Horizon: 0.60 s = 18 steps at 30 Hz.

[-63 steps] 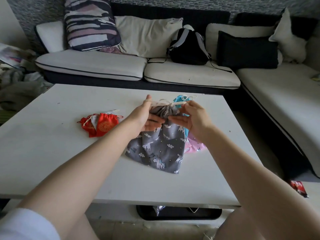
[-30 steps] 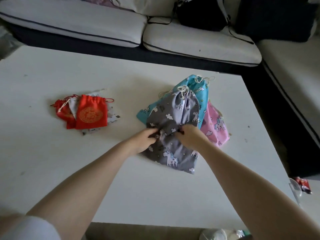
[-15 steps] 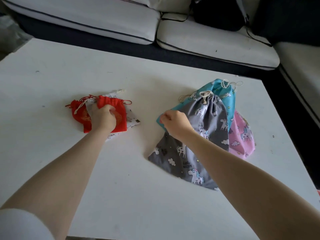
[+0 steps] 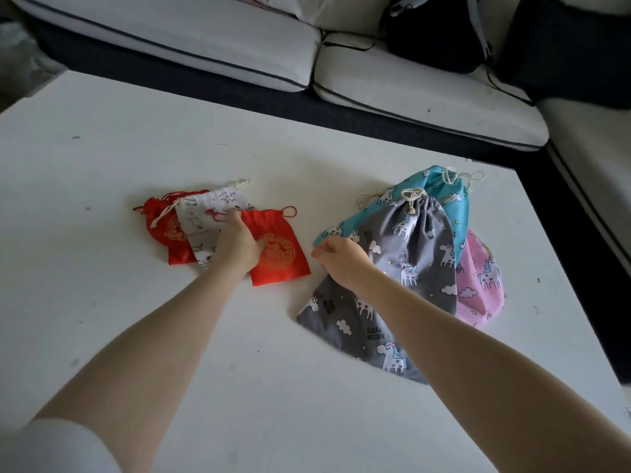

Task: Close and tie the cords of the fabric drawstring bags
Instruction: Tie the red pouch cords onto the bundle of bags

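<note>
My left hand [image 4: 235, 247] grips a small red drawstring bag with a gold emblem [image 4: 283, 264] at its upper left edge, thumb on the fabric. Behind it lie a white printed bag [image 4: 208, 213] and a second red bag [image 4: 157, 223], overlapping. To the right, a grey unicorn bag [image 4: 416, 247] with a knotted cord at its gathered top lies on a blue bag [image 4: 440, 186] and a pink bag [image 4: 478, 285]. My right hand [image 4: 341, 261] has its fingers curled on the grey bag's left edge, next to the blue bag's corner.
All the bags lie on a white table [image 4: 102, 165]. A white-cushioned sofa [image 4: 409, 87] runs along the table's far side, with a black backpack [image 4: 433, 39] on it. A dark gap separates the table's right edge from more sofa.
My left hand left the grey bag, took the red emblem bag and slid it right, uncovering the white bag. My right hand stayed at the grey bag's left edge.
</note>
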### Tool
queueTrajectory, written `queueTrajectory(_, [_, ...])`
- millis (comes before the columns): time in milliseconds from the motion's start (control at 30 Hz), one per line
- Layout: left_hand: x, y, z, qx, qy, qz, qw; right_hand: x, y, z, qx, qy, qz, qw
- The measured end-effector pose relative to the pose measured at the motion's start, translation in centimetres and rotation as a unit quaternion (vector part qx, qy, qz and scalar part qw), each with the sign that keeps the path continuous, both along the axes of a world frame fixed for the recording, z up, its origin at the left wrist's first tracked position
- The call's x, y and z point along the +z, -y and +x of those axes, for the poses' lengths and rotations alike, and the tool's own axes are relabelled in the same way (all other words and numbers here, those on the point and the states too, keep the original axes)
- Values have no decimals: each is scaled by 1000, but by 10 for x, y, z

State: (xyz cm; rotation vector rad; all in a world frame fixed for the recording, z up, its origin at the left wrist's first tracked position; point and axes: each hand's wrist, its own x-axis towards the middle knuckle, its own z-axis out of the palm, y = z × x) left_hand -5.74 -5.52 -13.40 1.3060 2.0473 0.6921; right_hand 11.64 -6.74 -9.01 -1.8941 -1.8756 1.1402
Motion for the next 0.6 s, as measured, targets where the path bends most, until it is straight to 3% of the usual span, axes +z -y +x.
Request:
queueTrajectory(167, [6,3,12,22,85,40,995,2,4,11,-15,-16,-1,1000])
queueTrajectory(300, [26,22,34,-37,289,90,953,2,2,18,-104,-120,-21,987])
queueTrajectory(500, [70,52,62,-165,347,102,918,29,28,31,-157,-322,-63,932])
queueTrajectory(600, [90,65,73,-235,318,91,914,49,46,58,-148,-390,-15,909])
